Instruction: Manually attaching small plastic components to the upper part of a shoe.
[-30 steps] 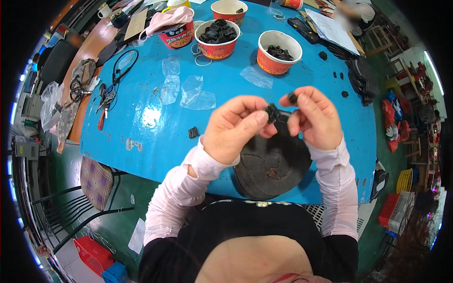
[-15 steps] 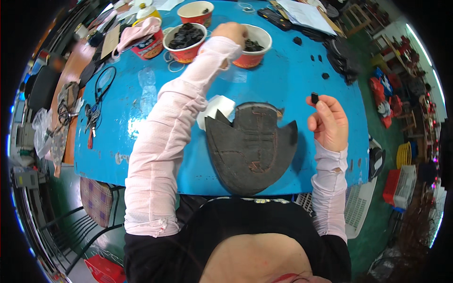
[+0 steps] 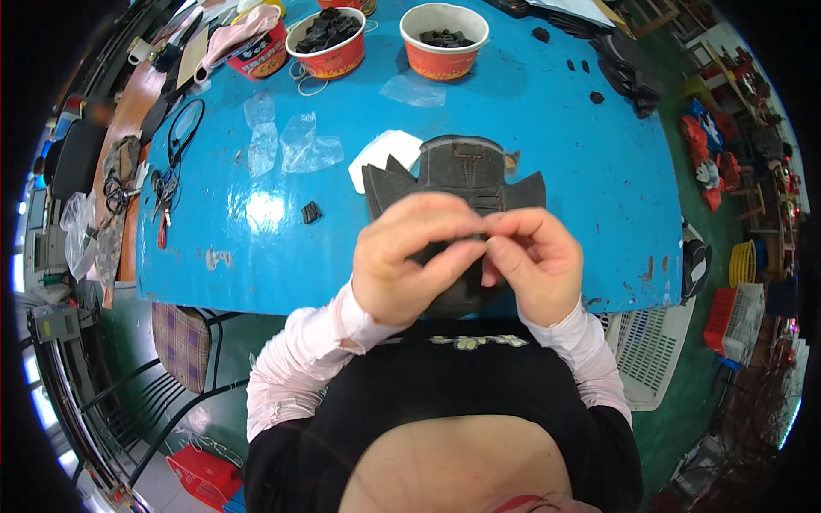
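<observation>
My left hand (image 3: 415,261) and my right hand (image 3: 540,265) meet low over the near middle of the table. Thumbs and forefingers of both are pinched, tip against tip. Whatever small thing is between them is hidden. Beneath lies a dark grey stitched piece (image 3: 462,162) that looks like a shoe upper, with pointed side flaps; the hands cover much of it. A white sheet-like piece (image 3: 380,158) shows beside its far left edge. Farther left, a small ridged black piece (image 3: 311,212) rests by itself on the blue table (image 3: 231,179).
Two red-and-white paper tubs (image 3: 445,64) (image 3: 333,61) holding black pieces stand at the far side. A red tub (image 3: 261,60) with pink cloth is left of them. Clear plastic scraps (image 3: 310,145), scissors (image 3: 167,181) and a dark pile (image 3: 629,77) lie around.
My left hand has come back from the right tub to the near middle. My right hand, earlier pinching a small black piece, has moved left to meet it.
</observation>
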Tool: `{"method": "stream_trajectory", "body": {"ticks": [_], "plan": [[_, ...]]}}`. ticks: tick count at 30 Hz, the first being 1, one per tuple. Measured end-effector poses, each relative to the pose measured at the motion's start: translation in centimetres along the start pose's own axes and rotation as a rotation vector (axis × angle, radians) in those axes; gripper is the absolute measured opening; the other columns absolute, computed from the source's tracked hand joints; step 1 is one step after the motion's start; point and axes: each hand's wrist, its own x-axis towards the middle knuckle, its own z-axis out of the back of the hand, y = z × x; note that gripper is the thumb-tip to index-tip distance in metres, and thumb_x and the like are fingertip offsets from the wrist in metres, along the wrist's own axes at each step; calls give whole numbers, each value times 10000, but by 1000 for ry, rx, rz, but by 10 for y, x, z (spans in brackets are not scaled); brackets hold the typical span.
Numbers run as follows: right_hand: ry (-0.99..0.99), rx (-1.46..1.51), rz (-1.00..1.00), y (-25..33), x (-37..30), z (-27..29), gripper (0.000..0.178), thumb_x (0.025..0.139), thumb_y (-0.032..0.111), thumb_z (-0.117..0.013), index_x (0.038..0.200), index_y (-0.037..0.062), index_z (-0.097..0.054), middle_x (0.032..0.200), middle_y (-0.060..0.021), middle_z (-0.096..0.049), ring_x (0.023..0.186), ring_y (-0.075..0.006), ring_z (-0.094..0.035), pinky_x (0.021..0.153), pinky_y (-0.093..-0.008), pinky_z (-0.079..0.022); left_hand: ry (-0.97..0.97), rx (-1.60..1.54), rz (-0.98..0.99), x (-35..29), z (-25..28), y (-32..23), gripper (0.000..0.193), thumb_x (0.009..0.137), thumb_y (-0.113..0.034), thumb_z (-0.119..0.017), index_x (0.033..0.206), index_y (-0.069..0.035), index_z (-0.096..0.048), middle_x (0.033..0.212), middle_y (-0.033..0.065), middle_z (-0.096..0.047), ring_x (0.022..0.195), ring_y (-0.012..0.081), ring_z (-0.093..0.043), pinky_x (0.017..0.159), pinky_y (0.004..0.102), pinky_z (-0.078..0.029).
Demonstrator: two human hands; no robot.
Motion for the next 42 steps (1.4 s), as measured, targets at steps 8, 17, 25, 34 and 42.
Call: {"method": "stream_trajectory", "body": {"ticks": [8,17,25,34,42], "plan": [[285,-267,201,-18,-19,7,93,910,48,-598,962,7,-532,876,-69,-621,687,-93,-605,601,-225,-485,75,-90,-213,-29,5,5,246,715,61,-702,950,10,-648,896,119,-647,808,267,-621,728,368,-491],[236,77,-66,3,-25,25,97,979,100,-492,1009,20,-447,854,-49,-541,660,-96,-561,616,-231,-467,8,286,-299,-24,12,5,264,635,51,-704,876,-20,-622,844,101,-624,767,288,-603,704,356,-492],[27,-1321,593,-17,24,37,151,772,46,-676,847,85,-550,765,-32,-595,695,-227,-596,601,-346,-399,220,538,-237,-19,-3,16,247,647,8,-722,871,-36,-628,946,86,-654,851,268,-614,746,352,-502],[64,-1399,662,-19,26,36,133,770,74,-661,841,106,-553,723,-6,-567,658,-188,-577,580,-331,-373,156,524,-218,-21,-8,20,228,655,10,-713,858,-36,-621,947,78,-663,815,248,-622,720,341,-511],[106,-1451,652,-17,26,33,135,760,60,-661,855,88,-568,765,-20,-598,690,-195,-592,581,-329,-386,161,598,-174,-17,-13,19,302,643,10,-702,932,-41,-631,894,71,-628,768,243,-601,695,344,-503]]}}
